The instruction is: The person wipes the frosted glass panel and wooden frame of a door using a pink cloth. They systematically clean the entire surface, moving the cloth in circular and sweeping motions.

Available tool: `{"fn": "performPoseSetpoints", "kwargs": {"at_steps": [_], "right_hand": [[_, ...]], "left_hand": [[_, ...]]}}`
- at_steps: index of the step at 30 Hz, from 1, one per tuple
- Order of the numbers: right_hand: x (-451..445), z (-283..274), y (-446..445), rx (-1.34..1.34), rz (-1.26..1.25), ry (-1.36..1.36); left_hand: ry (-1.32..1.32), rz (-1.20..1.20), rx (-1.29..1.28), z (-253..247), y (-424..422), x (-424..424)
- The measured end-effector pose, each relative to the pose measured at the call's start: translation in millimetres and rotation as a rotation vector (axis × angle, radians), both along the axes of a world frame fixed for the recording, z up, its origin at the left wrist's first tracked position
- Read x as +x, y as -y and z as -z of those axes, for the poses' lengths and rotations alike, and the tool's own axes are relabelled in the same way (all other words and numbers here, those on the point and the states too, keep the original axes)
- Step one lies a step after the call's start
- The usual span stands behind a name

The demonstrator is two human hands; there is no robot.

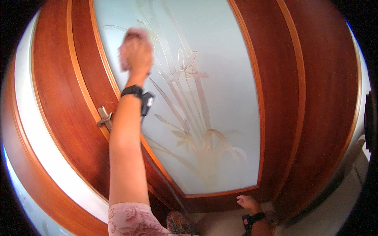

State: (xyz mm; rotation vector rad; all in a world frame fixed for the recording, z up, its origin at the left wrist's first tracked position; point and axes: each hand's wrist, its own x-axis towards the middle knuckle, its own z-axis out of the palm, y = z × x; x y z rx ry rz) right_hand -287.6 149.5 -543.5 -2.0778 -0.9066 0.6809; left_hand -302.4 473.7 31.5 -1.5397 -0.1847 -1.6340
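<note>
My left hand [138, 56] is raised high against a frosted glass door panel [224, 97] and presses a pink cloth [125, 56] near the panel's upper left side. Hand and cloth are blurred, and the palm is hidden. Etched flowers and long leaves decorate the glass, which sits in a reddish-brown wooden door [85, 59]. Below and left of my forearm, a metal lever handle [104, 118] is partly covered by the arm. Low on the right, my right hand [248, 203] hangs in front of the door's bottom, fingers curled, with nothing visible in them.
Wooden door frame trim [295, 73] borders the door on the right, and a white wall strip [59, 153] runs along the left. Pale floor [218, 222] shows at the bottom, beside patterned fabric [178, 222]. A dark strap device [146, 103] is on my left wrist.
</note>
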Motion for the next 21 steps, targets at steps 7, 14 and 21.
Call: {"fn": "performPoseSetpoints", "kwargs": {"at_steps": [7,14,21], "right_hand": [[3.3,18.4,5.9,0.177,-0.101,-0.140],[-13.7,16.8,0.2,-0.070,-0.114,0.053],[-6.2,-2.7,-26.7,-0.056,-0.064,0.018]], "left_hand": [[0.148,0.014,-0.517,11.7,-34.7,-30.6],[0.123,0.163,0.097,-14.6,84.2,63.7],[0.127,0.536,0.215,39.0,193.4,138.2]]}}
